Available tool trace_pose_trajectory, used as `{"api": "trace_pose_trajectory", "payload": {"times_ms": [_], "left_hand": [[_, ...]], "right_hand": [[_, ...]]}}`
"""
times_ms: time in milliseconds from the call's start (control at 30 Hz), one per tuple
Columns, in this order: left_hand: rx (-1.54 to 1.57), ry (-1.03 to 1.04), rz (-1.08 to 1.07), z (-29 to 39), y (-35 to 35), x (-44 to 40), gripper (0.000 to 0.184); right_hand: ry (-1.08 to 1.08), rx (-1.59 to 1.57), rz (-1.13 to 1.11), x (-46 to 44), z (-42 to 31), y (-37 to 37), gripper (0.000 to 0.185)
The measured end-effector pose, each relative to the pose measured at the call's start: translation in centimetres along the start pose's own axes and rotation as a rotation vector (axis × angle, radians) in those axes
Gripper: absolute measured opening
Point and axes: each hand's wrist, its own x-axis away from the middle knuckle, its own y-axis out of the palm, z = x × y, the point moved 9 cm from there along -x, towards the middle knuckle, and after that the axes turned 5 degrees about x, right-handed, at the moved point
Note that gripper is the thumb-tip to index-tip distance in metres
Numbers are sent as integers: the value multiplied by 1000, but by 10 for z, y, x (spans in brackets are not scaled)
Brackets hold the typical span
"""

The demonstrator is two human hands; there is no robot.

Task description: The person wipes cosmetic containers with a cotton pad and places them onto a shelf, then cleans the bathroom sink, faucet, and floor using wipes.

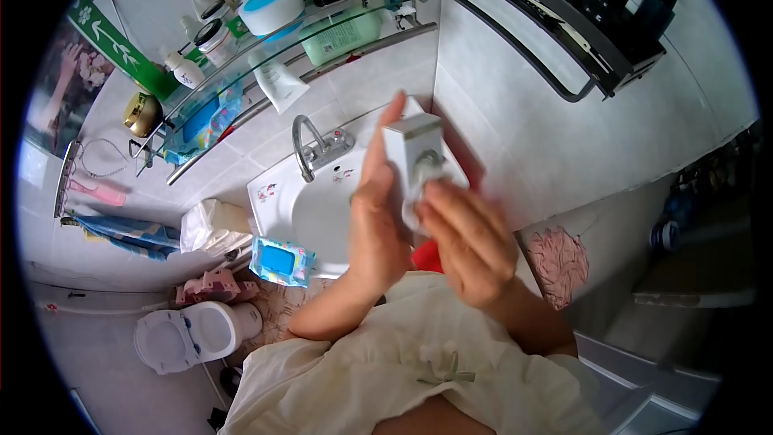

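Note:
Over the right side of the white sink (pixel 318 221), my left hand (pixel 378 217) is wrapped round a small white box (pixel 409 145), its thumb and fingers along the left side. On the box's front is a round, greyish printed shape. My right hand (pixel 471 246) has its fingers pinched together against the lower front of the box. Motion blurs the fingertips, so what lies between them cannot be made out. Behind my right hand shows a bit of something red (pixel 427 256).
A glass shelf (pixel 322 32) with jars and tubes runs above the chrome faucet (pixel 304 149). A wipes pack (pixel 282 262) lies on the sink's front left edge. A black rack (pixel 555 32) hangs at upper right. The toilet (pixel 197 334) stands lower left; pink cloth (pixel 557 266) lies at right.

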Motion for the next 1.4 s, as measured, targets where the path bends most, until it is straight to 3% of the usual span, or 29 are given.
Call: {"api": "trace_pose_trajectory", "payload": {"times_ms": [67,200,267,333,400,533,567,667,800,1000,1067,1200,1400], "left_hand": [[9,-23,112,3,-21,-4,59],[94,-71,133,2,-21,0,58],[80,-115,218,-6,-25,3,61],[92,-247,121,-16,-24,10,59],[85,-240,89,-16,-15,12,57],[126,-120,121,-17,-2,13,51],[289,-131,-45,-13,7,12,47],[163,-59,38,-14,-14,8,48],[293,-154,81,-13,-23,7,51],[38,-140,96,-15,-16,13,47],[108,-13,157,4,-10,4,46],[174,-84,106,2,-25,0,51],[153,-86,56,-12,-14,4,47]], "right_hand": [[26,-22,-74,16,-1,9,24],[223,-233,-135,21,23,6,20],[248,-194,26,10,33,-17,23],[248,-157,50,-5,38,-31,25],[336,-169,213,-14,48,-46,26],[98,-54,112,-41,31,-24,26],[56,-8,79,-42,22,-15,25],[-1,41,27,-26,6,1,23],[-65,64,-49,-3,-9,11,23],[-86,123,32,-40,7,-7,24],[-107,117,68,-34,2,-5,25],[-34,-2,-56,-9,-15,9,22],[89,-111,66,-35,19,-3,20]]}}
